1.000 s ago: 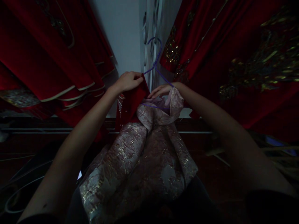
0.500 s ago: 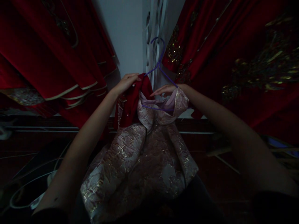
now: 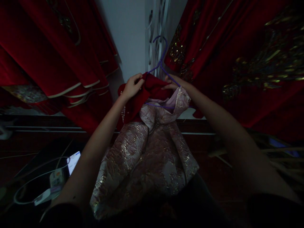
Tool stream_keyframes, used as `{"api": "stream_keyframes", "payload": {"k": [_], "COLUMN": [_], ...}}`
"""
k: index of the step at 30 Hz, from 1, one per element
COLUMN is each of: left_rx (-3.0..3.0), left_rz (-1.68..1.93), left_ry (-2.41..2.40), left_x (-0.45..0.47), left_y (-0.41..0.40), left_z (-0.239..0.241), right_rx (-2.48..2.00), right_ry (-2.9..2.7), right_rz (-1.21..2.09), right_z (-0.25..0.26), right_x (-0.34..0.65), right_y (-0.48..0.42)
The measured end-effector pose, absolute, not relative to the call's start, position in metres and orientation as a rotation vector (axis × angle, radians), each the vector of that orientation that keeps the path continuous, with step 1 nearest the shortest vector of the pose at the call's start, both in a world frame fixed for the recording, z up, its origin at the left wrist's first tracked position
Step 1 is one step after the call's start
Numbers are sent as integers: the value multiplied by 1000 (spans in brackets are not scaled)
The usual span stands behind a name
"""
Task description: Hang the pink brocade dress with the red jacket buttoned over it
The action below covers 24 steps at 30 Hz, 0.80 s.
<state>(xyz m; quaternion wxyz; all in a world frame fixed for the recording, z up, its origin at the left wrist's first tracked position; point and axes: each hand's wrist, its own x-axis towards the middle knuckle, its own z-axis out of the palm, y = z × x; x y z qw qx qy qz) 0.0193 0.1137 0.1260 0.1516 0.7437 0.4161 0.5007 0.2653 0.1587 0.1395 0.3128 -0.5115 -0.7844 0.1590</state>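
A pink and gold brocade dress (image 3: 163,152) hangs in front of me on a purple hanger (image 3: 163,57), its strap over the hanger's right arm. A red garment with beads (image 3: 135,109) lies over the hanger's left side and spreads behind the dress's neckline. My left hand (image 3: 135,85) is closed on the red garment's upper edge, close to the hanger's left arm. Behind the hanger's right arm, my right hand (image 3: 172,81) has its fingers at the red cloth's far edge; the hanger partly covers it, and its grip looks like a pinch.
Red garments with pale trim (image 3: 78,72) hang on the left, and red ones with gold sequins (image 3: 256,69) on the right. Between them is a pale wall with a white metal chain-like rack (image 3: 158,47). A lit phone (image 3: 73,162) and a white cable (image 3: 21,190) lie lower left.
The red cloth has been drawn rightward across behind the dress's neckline. My right hand has risen and its fingers have bent toward the cloth; my left hand has curled closer on its edge.
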Motion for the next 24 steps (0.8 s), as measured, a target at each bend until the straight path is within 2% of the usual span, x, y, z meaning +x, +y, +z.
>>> {"api": "stream_keyframes", "payload": {"k": [3,6,16,20,24], "left_rx": [2257,2369,2493,2492,2474], "left_rz": [1458,1447,1399,1389,1404], "left_ry": [1279,1351,1458,1538,1660], "left_x": [21,21,29,34,35], "left_y": [108,104,99,93,75], "left_z": [122,120,108,105,109], "right_rx": [-1525,-1627,-1776,-1825,-1664], "right_ry": [-1922,-1777,-1413,-1352,-1395], "right_rz": [-51,-264,-237,-213,-265], "right_z": [156,162,115,103,106], "right_x": [282,299,391,396,387], "right_y": [151,131,97,68,33]}}
